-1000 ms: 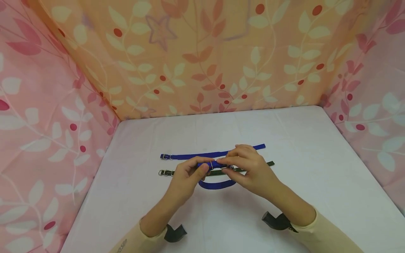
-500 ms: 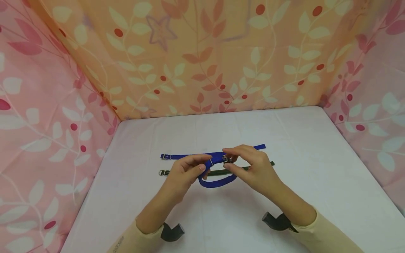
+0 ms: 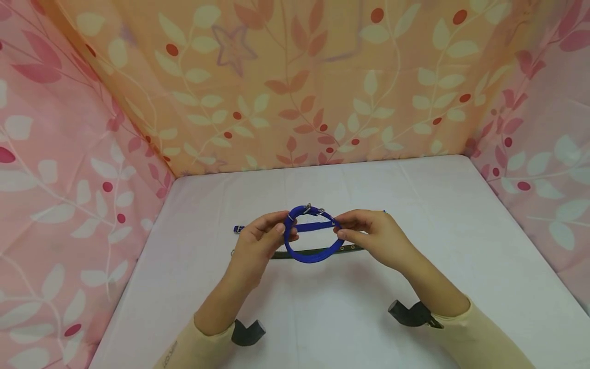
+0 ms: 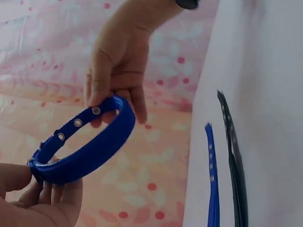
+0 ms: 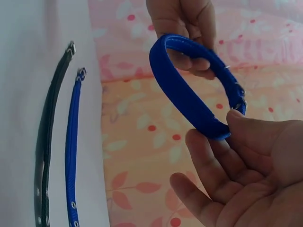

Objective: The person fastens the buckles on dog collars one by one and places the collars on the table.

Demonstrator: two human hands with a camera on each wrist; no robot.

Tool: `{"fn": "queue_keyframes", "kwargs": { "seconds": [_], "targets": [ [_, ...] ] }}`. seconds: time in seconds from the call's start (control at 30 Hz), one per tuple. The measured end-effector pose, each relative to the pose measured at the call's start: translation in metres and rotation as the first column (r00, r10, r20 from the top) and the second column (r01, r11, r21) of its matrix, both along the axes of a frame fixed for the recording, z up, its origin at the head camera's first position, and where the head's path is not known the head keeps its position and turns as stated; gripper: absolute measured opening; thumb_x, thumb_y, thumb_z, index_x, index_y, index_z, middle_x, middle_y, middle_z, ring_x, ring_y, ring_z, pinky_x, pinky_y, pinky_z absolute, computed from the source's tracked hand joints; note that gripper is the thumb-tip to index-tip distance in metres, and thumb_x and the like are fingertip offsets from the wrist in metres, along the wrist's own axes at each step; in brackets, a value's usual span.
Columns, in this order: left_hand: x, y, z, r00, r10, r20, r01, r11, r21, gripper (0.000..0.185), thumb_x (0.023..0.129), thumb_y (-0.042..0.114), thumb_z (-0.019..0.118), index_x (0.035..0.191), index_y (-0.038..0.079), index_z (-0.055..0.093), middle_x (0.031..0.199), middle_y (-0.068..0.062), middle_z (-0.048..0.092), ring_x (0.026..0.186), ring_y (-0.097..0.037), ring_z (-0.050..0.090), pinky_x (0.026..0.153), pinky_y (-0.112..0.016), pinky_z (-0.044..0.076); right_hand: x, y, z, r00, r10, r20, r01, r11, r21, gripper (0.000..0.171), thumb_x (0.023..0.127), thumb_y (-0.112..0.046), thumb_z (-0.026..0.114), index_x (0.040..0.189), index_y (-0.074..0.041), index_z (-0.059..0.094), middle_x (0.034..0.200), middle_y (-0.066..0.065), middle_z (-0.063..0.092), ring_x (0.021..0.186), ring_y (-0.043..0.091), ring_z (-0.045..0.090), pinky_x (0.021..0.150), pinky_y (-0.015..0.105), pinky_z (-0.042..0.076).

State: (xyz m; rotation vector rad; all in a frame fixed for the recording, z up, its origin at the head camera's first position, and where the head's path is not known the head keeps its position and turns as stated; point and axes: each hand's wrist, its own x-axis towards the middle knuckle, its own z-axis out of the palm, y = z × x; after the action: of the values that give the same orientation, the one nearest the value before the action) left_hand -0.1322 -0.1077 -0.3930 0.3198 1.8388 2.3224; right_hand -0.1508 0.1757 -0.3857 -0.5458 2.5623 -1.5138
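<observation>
- Above the worktop, the left hand grips one side of a blue collar – thumb against fingers.
- Opposite, the right hand pinches the other side.
- Between them, the collar forms a closed ring – metal fittings uppermost in the head view.
- Behind it, a blue strap and a dark green strap lie near each other on the worktop.
- Farther out stand flowered fabric walls.
</observation>
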Motion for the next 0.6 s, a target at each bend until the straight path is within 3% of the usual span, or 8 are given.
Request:
{"fn": "queue_keyframes", "kwargs": {
  "seconds": [0.13,0.23,0.3,0.4,0.5,0.6],
  "targets": [
    [0.000,0.003,-0.004,0.994,0.089,-0.065,-0.099,0.978,-0.184,0.033,0.102,0.022,0.064,0.131,0.006,0.067,0.117,-0.011,0.074,0.105,-0.027,0.074,0.099,-0.033,0.055,-0.003,0.002,-0.001,0.998,-0.052,0.043,0.055,0.994,-0.095,0.029,0.093,-0.023,0.077,0.119,-0.009,0.074,0.101,0.001,0.077,0.092,0.016,0.074,0.082,0.026,0.060],
    [0.002,0.008,-0.007,0.984,0.137,-0.118,-0.168,0.933,-0.318,0.037,0.099,0.026,0.070,0.132,0.010,0.069,0.114,-0.007,0.076,0.104,-0.024,0.074,0.094,-0.028,0.057,-0.005,0.002,-0.002,0.994,-0.085,0.072,0.095,0.985,-0.147,0.028,0.093,-0.022,0.078,0.118,-0.009,0.074,0.103,0.005,0.077,0.092,0.018,0.075,0.082,0.025,0.061],
    [0.004,0.012,-0.008,0.974,0.172,-0.145,-0.217,0.884,-0.414,0.044,0.093,0.029,0.076,0.134,0.013,0.068,0.110,-0.002,0.077,0.099,-0.019,0.075,0.087,-0.026,0.059,-0.005,0.002,-0.003,0.991,-0.101,0.083,0.114,0.978,-0.172,0.028,0.093,-0.022,0.078,0.117,-0.010,0.074,0.104,0.006,0.077,0.092,0.019,0.075,0.082,0.026,0.061],
    [0.006,0.017,-0.011,0.955,0.219,-0.199,-0.293,0.790,-0.538,0.052,0.087,0.030,0.083,0.134,0.016,0.069,0.106,0.005,0.076,0.092,-0.012,0.073,0.077,-0.023,0.061,-0.006,-0.002,-0.005,0.989,-0.110,0.102,0.129,0.969,-0.209,0.028,0.092,-0.024,0.079,0.116,-0.010,0.074,0.103,0.008,0.077,0.091,0.021,0.075,0.082,0.028,0.061],
    [0.007,0.017,-0.013,0.931,0.247,-0.268,-0.362,0.714,-0.599,0.045,0.088,0.024,0.084,0.129,0.012,0.072,0.101,0.004,0.076,0.084,-0.010,0.071,0.069,-0.022,0.060,-0.006,-0.007,-0.009,0.987,-0.108,0.122,0.134,0.963,-0.233,0.029,0.090,-0.025,0.081,0.114,-0.008,0.075,0.101,0.008,0.077,0.090,0.022,0.075,0.082,0.028,0.061],
    [0.006,0.012,-0.016,0.910,0.249,-0.333,-0.411,0.657,-0.632,0.034,0.090,0.017,0.081,0.122,0.007,0.075,0.099,0.000,0.077,0.078,-0.010,0.070,0.064,-0.020,0.059,-0.005,-0.015,-0.014,0.982,-0.112,0.155,0.145,0.962,-0.230,0.029,0.090,-0.025,0.081,0.112,-0.009,0.075,0.099,0.007,0.077,0.089,0.022,0.075,0.081,0.028,0.062]
  ]
}}
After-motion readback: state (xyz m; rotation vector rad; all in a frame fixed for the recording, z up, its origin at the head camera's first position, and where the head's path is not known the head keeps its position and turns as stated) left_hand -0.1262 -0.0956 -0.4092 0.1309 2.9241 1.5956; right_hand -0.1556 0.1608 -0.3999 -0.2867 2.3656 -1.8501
